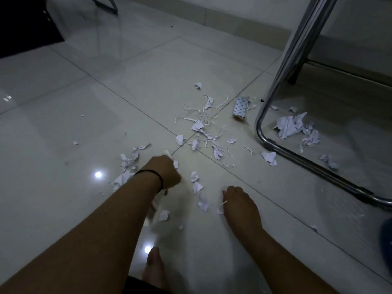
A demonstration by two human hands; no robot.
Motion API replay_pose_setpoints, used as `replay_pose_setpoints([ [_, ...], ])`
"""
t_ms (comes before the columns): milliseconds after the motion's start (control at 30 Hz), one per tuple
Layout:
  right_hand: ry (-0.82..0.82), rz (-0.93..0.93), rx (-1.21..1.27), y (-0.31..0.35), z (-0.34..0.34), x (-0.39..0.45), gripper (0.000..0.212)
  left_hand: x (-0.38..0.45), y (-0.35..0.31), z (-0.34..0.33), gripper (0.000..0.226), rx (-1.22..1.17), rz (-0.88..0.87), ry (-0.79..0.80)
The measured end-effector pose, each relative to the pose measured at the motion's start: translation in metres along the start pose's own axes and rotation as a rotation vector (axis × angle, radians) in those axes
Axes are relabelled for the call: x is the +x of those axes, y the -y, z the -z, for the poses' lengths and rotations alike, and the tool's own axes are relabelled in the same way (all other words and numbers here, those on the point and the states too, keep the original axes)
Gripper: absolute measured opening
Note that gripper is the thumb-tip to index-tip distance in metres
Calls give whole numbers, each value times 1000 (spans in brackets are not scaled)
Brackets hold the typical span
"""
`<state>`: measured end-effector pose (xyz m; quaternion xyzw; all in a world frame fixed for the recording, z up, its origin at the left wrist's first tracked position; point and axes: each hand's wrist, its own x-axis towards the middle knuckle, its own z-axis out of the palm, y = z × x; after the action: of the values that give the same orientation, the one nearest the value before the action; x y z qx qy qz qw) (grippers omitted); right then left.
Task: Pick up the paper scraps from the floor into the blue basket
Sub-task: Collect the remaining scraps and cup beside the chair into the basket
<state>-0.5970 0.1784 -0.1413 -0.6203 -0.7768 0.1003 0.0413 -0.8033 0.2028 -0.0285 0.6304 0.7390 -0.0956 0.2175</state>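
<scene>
Left hand fisted around gathered paper scraps; right hand curled, pinching a sliver; most scraps litter the floor ahead; what I take for the blue basket barely shows at right; I fear an overfull fist shedding pieces.

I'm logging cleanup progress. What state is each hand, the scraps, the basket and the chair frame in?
left hand: curled, gripping white scraps.
right hand: fingers curled on a scrap at the floor.
paper scraps: most lie scattered on the tiles.
crumpled sheet: lies on the floor inside the chair frame.
chair frame: standing upright.
blue basket: only an edge shows; contents unseen.
</scene>
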Motion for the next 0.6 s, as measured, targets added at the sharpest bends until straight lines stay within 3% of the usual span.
replay_pose_setpoints([
  [67, -50, -51, 136, 0, 7, 7, 21, 0, 9, -14, 51, 168, -31, 232],
  [167, -86, 70, 178, 14, 11, 6, 23, -2, 14, -36, 84, -133, 250, 496],
  [200, -57, 119, 171, 19, 10, 3, 26, -1, 11, -42, 91, -138, 275, 531],
  [267, 24, 152, 109, 30, 6, 0, 38, 3, 7, -50, 99, -41, 254, 519],
  [333, 38, 135, -21, 39, 0, -4, 46, 5, 2, -53, 93, 82, 189, 503],
  [400, -15, 163, -113, 46, 2, -7, 34, 10, 3, -57, 82, 120, 177, 478],
  [467, -89, 159, -112, 48, 2, -6, 26, 10, 2, -59, 90, 164, 173, 455],
  [533, -52, 142, -49, 46, 5, 4, 17, 13, 1, -61, 92, 196, 152, 436],
  [600, -53, 141, 65, 45, 6, 19, 21, 17, 0, -62, 86, 218, 104, 430],
])
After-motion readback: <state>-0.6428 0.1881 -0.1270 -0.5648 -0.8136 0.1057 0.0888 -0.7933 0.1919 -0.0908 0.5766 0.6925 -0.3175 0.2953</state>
